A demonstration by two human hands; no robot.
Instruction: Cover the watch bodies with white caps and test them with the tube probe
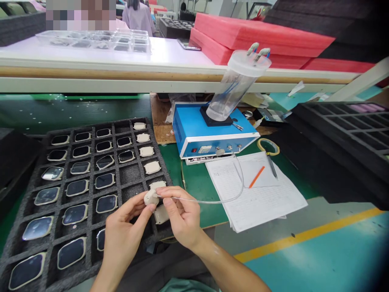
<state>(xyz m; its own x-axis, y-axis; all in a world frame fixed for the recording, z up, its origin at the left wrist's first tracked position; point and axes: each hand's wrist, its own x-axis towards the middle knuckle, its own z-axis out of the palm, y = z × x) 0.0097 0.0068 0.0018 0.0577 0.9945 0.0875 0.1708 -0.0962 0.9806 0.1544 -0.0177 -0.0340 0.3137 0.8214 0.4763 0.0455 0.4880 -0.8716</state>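
Observation:
Between thumb and fingers, my left hand [126,227] holds a small beige watch case [150,197] over the right part of a dark foam tray [131,174]. My right hand [185,215] pinches the end of a clear thin tube [209,201] against the case. That tube curves back to the front of a blue box [194,121]. Dark-screened watch faces [77,187] fill many compartments on the tray's left and middle. Beige cases [152,167] line its right column, some partly covered by my hands.
A clear cylinder [226,93] stands tilted in view on the blue box. Right of it lie papers [258,202] with an orange stick [257,177], a pen [272,166] and a tape roll [277,148]. Black trays [343,138] are at the right. Above runs a shelf [170,56] with red foam [252,34].

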